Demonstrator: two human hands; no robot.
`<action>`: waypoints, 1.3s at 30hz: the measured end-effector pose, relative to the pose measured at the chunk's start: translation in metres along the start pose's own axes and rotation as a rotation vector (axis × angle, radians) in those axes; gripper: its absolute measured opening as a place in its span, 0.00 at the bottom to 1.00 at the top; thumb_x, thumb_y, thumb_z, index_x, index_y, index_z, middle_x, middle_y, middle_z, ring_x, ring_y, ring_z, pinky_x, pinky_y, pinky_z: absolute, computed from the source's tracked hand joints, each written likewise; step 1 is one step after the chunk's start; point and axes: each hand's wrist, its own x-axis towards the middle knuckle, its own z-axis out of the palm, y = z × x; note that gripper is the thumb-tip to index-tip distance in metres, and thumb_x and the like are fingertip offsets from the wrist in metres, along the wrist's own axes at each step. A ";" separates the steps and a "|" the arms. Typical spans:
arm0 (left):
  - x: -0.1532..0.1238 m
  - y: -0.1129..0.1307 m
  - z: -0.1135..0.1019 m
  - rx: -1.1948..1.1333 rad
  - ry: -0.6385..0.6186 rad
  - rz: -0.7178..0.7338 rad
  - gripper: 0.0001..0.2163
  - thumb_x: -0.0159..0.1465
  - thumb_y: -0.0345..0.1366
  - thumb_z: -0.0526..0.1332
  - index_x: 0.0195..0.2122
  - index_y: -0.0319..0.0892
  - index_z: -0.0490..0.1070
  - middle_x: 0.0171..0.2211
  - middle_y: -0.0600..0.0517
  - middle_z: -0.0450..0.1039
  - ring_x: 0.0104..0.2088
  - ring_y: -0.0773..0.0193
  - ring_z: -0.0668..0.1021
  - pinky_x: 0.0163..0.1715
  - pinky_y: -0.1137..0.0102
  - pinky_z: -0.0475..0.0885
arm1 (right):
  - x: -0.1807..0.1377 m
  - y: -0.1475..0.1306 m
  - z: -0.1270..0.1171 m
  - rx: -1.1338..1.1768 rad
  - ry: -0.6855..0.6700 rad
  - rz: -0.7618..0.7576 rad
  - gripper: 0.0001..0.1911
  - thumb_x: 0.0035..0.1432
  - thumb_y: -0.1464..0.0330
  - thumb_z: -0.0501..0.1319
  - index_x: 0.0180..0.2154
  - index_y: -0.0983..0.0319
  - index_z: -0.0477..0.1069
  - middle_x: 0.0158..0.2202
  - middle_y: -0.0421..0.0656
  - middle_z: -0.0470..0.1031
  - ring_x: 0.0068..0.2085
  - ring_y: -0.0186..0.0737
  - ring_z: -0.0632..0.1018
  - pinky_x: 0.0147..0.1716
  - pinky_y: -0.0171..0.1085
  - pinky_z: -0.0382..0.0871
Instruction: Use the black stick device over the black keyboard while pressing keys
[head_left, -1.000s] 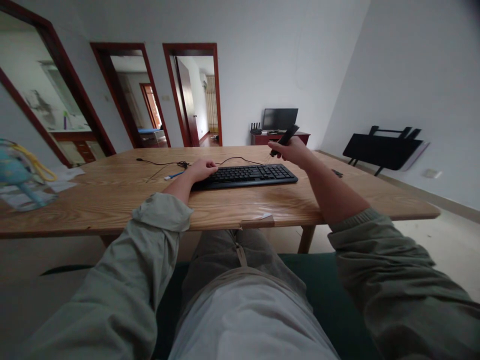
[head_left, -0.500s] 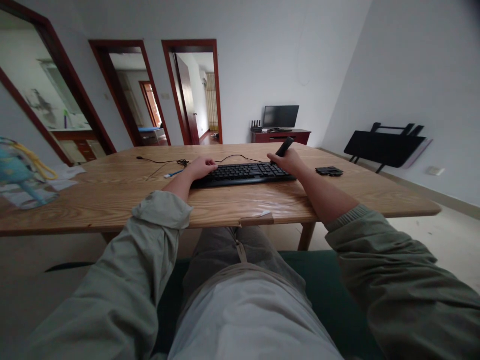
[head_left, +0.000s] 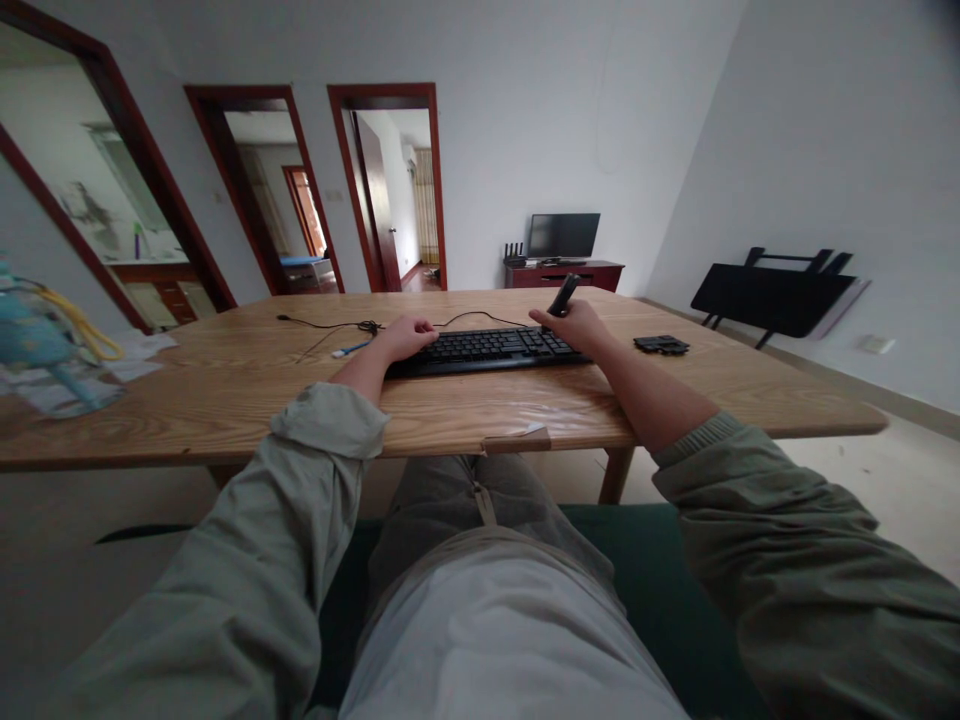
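A black keyboard [head_left: 487, 351] lies on the wooden table [head_left: 225, 400] in front of me. My left hand [head_left: 406, 338] rests curled on the keyboard's left end, fingers bent over its edge. My right hand [head_left: 568, 327] sits at the keyboard's right end, closed round a slim black stick-shaped tool [head_left: 562, 296] that points up and away from me. A thin black cable [head_left: 330, 326] runs from the keyboard leftwards across the table, next to a small blue and white item [head_left: 347, 351].
A small flat black object [head_left: 661, 345] lies on the table to the right of the keyboard. A bluish bag with yellow straps [head_left: 45, 350] and papers sit at the table's left end. A folded black table [head_left: 776, 297] leans on the right wall. Doorways and a monitor stand behind.
My right hand came down from above the table to the keyboard's right end with the black tool, uncovering the flat black object. The left hand stayed put.
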 end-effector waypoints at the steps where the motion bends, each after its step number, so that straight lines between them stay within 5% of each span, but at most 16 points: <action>1: 0.000 0.000 0.000 -0.001 0.000 0.000 0.17 0.55 0.49 0.60 0.33 0.39 0.76 0.29 0.49 0.76 0.32 0.60 0.75 0.34 0.67 0.66 | -0.001 0.000 0.000 0.021 -0.032 0.008 0.26 0.50 0.46 0.65 0.30 0.65 0.74 0.25 0.45 0.74 0.27 0.36 0.71 0.27 0.34 0.62; 7: 0.000 0.000 0.000 -0.006 -0.008 -0.012 0.17 0.55 0.48 0.60 0.34 0.38 0.77 0.30 0.49 0.76 0.32 0.61 0.74 0.33 0.68 0.66 | -0.003 0.000 -0.002 0.044 -0.217 0.005 0.23 0.50 0.51 0.67 0.34 0.65 0.76 0.26 0.44 0.75 0.23 0.33 0.69 0.23 0.34 0.60; 18: -0.002 0.003 -0.001 -0.012 -0.004 -0.013 0.16 0.55 0.46 0.61 0.33 0.38 0.77 0.29 0.49 0.76 0.31 0.61 0.74 0.33 0.68 0.66 | -0.007 -0.004 -0.007 -0.131 -0.142 -0.018 0.21 0.56 0.53 0.63 0.22 0.63 0.67 0.22 0.45 0.72 0.23 0.36 0.70 0.24 0.36 0.62; 30: -0.003 0.005 -0.002 -0.002 -0.007 -0.015 0.17 0.55 0.47 0.60 0.34 0.38 0.77 0.31 0.48 0.77 0.32 0.60 0.75 0.34 0.68 0.66 | -0.007 -0.003 0.002 0.016 -0.203 -0.006 0.18 0.59 0.55 0.62 0.27 0.62 0.67 0.22 0.43 0.71 0.21 0.33 0.68 0.19 0.33 0.62; 39: -0.003 0.004 -0.003 0.026 -0.009 -0.003 0.17 0.56 0.47 0.59 0.35 0.39 0.78 0.31 0.48 0.77 0.32 0.60 0.75 0.34 0.68 0.67 | -0.001 0.002 0.002 -0.067 -0.210 -0.088 0.21 0.58 0.51 0.61 0.27 0.63 0.69 0.25 0.44 0.74 0.26 0.36 0.70 0.26 0.35 0.64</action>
